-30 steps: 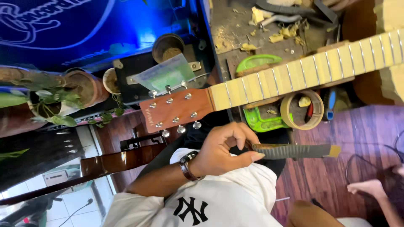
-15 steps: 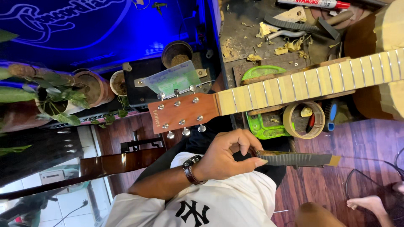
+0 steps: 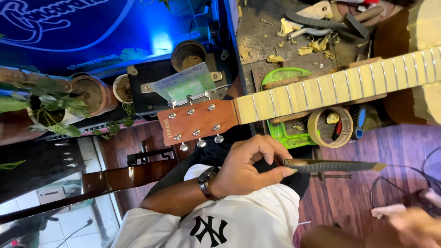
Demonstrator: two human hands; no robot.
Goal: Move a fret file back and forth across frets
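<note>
My left hand point(image 3: 248, 170), with a watch on its wrist, grips one end of a long flat dark file point(image 3: 335, 165) that points right over the wooden floor. Just above it lies a guitar's brown headstock point(image 3: 197, 121) with silver tuning pegs. The guitar's pale fretted neck point(image 3: 340, 87) runs off to the upper right, apart from the file. My right hand point(image 3: 413, 225) shows only as a blur in the bottom right corner, and I cannot make out its fingers. A white shirt with a dark emblem point(image 3: 229, 225) fills the bottom.
A cluttered workbench point(image 3: 266, 41) with wood chips and tools lies behind the neck. A green tray point(image 3: 285, 133) and a roll of tape point(image 3: 330, 126) sit under it. Potted plants point(image 3: 55, 105) stand at left. Another dark guitar point(image 3: 105, 177) lies on the floor.
The view has shifted, so the headstock and neck sit slightly lower. My left hand keeps its grip on the file. A blurred hand has come in at bottom right.
</note>
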